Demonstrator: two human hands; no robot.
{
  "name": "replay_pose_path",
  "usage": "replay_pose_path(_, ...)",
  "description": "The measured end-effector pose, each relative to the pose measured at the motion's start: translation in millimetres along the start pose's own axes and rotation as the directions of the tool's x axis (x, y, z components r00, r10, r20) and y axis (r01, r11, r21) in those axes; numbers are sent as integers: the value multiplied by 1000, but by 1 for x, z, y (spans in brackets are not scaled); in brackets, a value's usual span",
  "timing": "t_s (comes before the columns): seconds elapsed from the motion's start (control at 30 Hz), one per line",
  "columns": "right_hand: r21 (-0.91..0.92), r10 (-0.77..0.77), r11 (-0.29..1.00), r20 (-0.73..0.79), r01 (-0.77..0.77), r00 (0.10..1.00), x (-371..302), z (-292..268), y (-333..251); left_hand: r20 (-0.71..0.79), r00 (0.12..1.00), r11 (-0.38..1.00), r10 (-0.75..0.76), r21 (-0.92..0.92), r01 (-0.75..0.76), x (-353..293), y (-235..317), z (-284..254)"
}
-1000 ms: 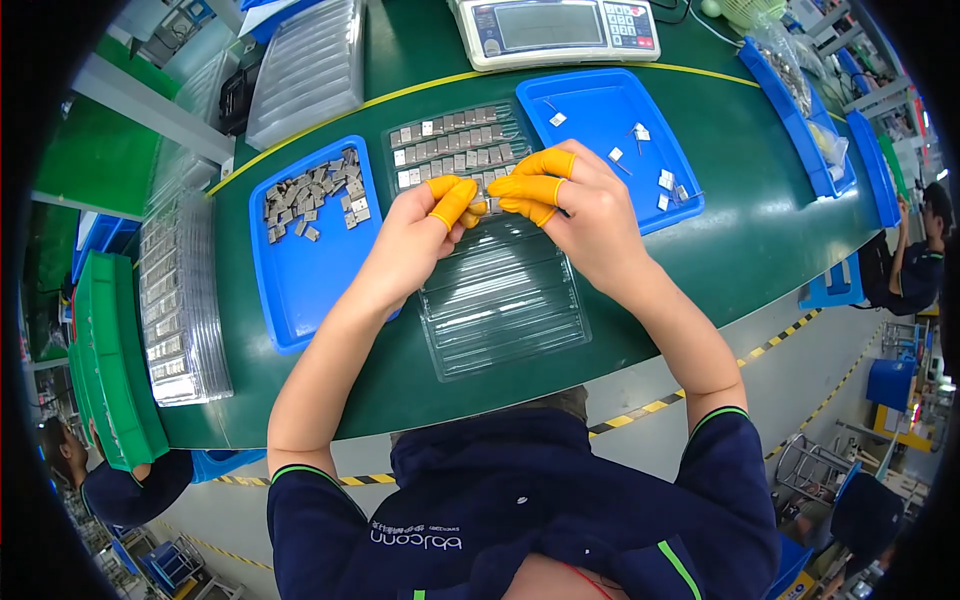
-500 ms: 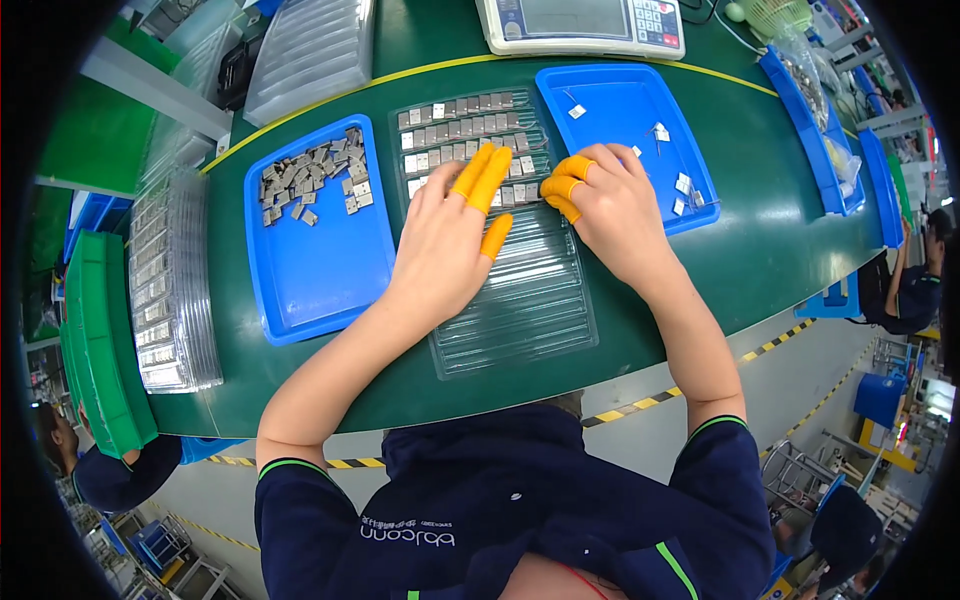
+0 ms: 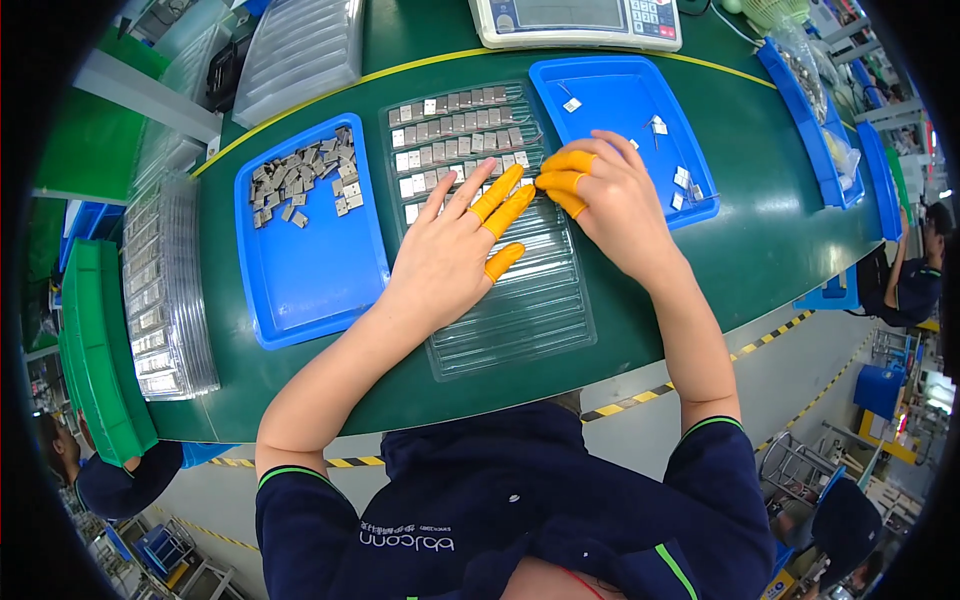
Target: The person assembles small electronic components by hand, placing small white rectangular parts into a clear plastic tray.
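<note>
A clear plastic tray (image 3: 510, 315) with long slots lies in front of me. Its upper rows hold small silver metal connectors (image 3: 457, 124), some with white faces. My left hand (image 3: 445, 250) rests over the tray with fingers stretched and apart. Yellow finger cots cover its thumb and two fingers, whose tips lie at the lowest filled row. My right hand (image 3: 615, 205), also in yellow cots, is pinched at that row's right end. What sits between its fingertips is hidden.
Loose connectors lie in the left blue tray (image 3: 318, 300); a few white-ended pieces with thin leads are in the right blue tray (image 3: 620, 90). A scale (image 3: 577, 25) stands behind. Stacked clear trays (image 3: 165, 290) and a green bin (image 3: 95, 345) are at left.
My left hand has shifted slightly down and right, its fingers spreading wider and uncovering more connectors. My right hand has moved slightly left and stays pinched at the tray's right side.
</note>
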State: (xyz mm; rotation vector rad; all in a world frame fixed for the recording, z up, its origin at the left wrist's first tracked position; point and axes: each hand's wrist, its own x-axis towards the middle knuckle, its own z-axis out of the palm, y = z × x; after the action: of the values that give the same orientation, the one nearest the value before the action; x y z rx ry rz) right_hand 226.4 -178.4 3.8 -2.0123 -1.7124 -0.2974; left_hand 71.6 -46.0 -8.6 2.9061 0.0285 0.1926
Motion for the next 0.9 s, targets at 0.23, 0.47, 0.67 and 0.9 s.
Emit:
replay_pose_path(0.23,12,279,960,-119,-279,953,-2,-14,21,-17,999,999,30,13,-30,0,1,-2)
replay_pose_path(0.47,127,687,715,53,-687,725,-4,-26,41,-91,995,994,-40,-101,31,-8,6,-29)
replay_pose_path(0.67,91,443,885,138,-457,886,-6,-27,26,-289,912,955,-292,-37,294,-53,-39,-51)
replay_pose_path(0.9,-134,181,977,87,-168,980,-13,-11,44,-197,941,955,-276,51,291,-92,-46,-47)
